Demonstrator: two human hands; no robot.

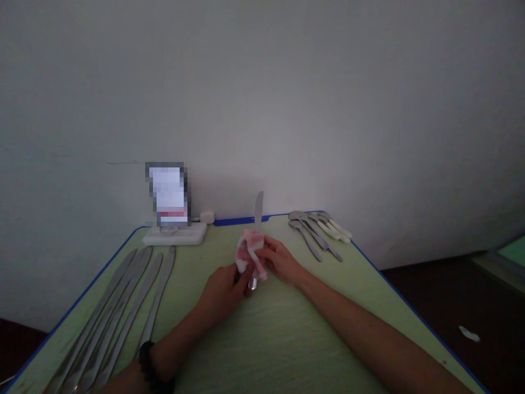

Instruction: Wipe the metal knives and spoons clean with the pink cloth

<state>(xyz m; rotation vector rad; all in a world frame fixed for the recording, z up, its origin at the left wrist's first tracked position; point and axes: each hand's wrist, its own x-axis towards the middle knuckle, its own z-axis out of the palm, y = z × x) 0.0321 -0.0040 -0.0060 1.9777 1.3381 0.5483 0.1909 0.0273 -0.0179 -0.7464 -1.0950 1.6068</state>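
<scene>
Above the middle of the table, a metal table knife points up and away from me, its blade bare. A pink and white cloth is wrapped around its lower part, and the shiny handle end sticks out below. My left hand is closed on the handle end and the cloth's lower edge. On the other side, my right hand pinches the cloth around the knife. The fingertips of both hands are partly hidden by the cloth.
Several table knives lie along the left of the green table. Spoons and white-handled cutlery lie at the back right. A lit phone stands on a white base near the wall.
</scene>
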